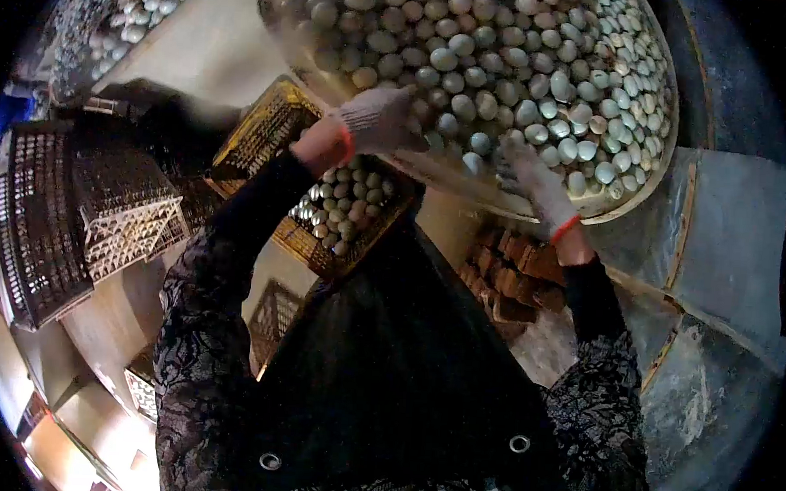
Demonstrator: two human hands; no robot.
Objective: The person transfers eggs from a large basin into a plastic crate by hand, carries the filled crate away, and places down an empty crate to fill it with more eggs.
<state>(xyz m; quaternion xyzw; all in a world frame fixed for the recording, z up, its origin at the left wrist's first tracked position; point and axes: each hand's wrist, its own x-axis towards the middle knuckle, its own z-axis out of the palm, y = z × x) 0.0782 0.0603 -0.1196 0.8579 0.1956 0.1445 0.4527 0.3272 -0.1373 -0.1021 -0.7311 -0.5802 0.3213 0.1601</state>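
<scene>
A large round tub (654, 184) full of pale eggs (461, 45) fills the top of the view. My left hand (377, 120), in a light glove with a red band at the wrist, is over the tub's near-left rim; its fingers are blurred and partly hidden. My right hand (530, 174), gloved the same way, reaches over the near rim among the eggs, its fingertips smeared and hard to make out. Below my left forearm is a yellow crate (308, 252) holding many eggs (351, 199).
Dark and white plastic crates (43, 218) are stacked at the left. Another container of eggs (157, 6) stands at the upper left. Red bricks (516, 270) lie beneath the tub. Grey floor slabs (740, 246) are on the right.
</scene>
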